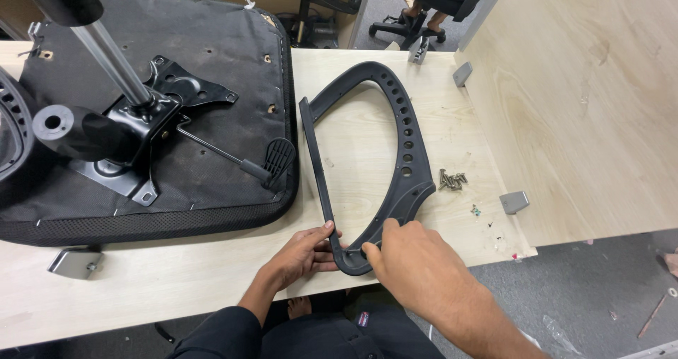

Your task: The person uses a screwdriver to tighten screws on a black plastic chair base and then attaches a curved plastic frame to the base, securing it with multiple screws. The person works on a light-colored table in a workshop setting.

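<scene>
Your left hand (300,256) and right hand (413,256) pinch the near corner of the black plastic armrest frame (408,144) with curled fingers as it lies flat on the desk (176,281); it looks light and stiff, so keep hold at that corner.

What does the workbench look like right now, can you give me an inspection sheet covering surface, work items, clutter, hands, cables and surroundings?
Surface: pale wood-grain table, with a raised panel of the same wood on the right.
Work items: black curved chair armrest with a row of holes, lying flat; upturned seat base with metal mechanism and gas cylinder.
Clutter: small pile of screws; metal brackets at the table edges.
Hands: left hand and right hand both grip the armrest's near end.
Cables: nothing seen.
Surroundings: grey floor; office chair bases beyond the table.
</scene>
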